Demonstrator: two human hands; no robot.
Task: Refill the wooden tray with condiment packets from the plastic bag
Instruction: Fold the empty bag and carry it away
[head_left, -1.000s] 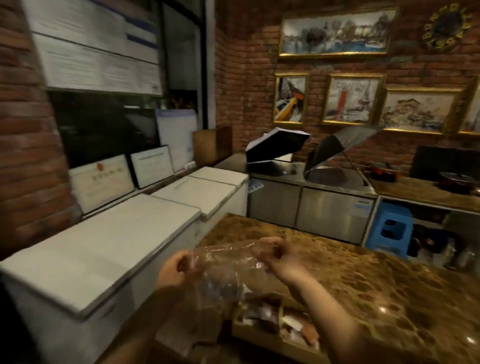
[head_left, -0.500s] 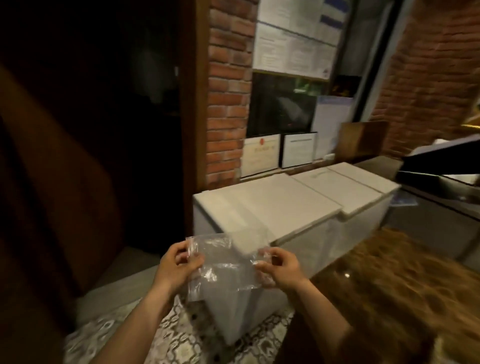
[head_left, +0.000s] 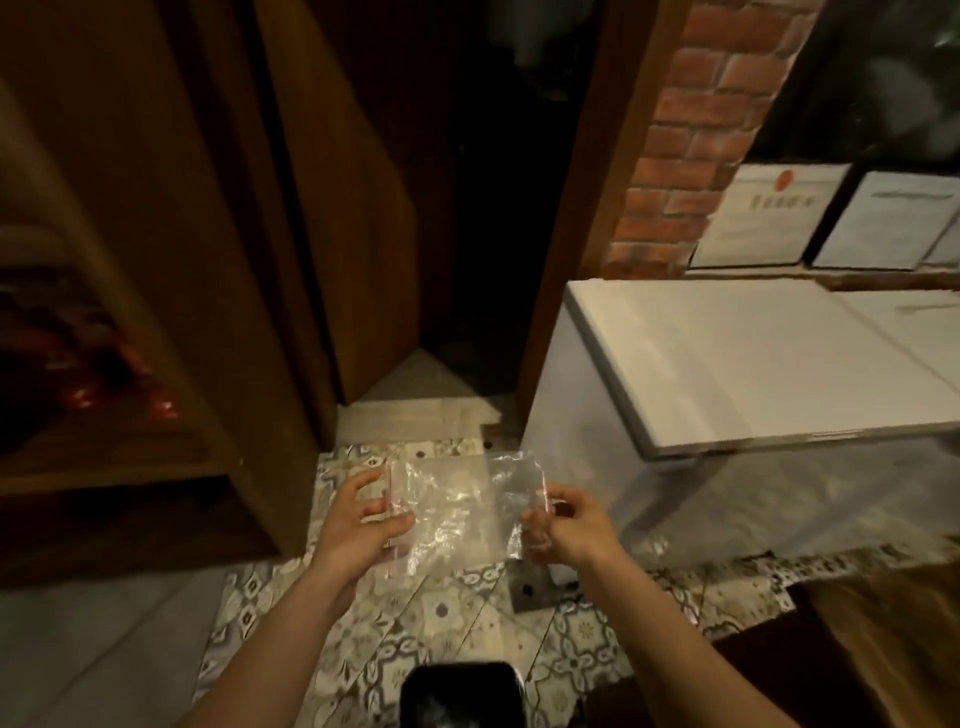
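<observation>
A clear plastic bag (head_left: 457, 512) is stretched flat between my two hands above the patterned floor. It looks empty; I see no packets inside. My left hand (head_left: 358, 522) pinches its left edge, and my right hand (head_left: 563, 527) pinches its right edge. The wooden tray and the condiment packets are out of view.
A white chest freezer (head_left: 737, 364) stands at the right, under a brick wall with framed papers. A wooden shelf unit (head_left: 171, 312) fills the left, with red items on a shelf. A dark doorway opens ahead. The brown counter corner (head_left: 883, 634) shows at lower right. A dark object (head_left: 462, 693) sits at the bottom edge.
The view has swung left and down, away from the counter and tray, toward the floor and doorway. Both hands still hold the bag, now flattened out.
</observation>
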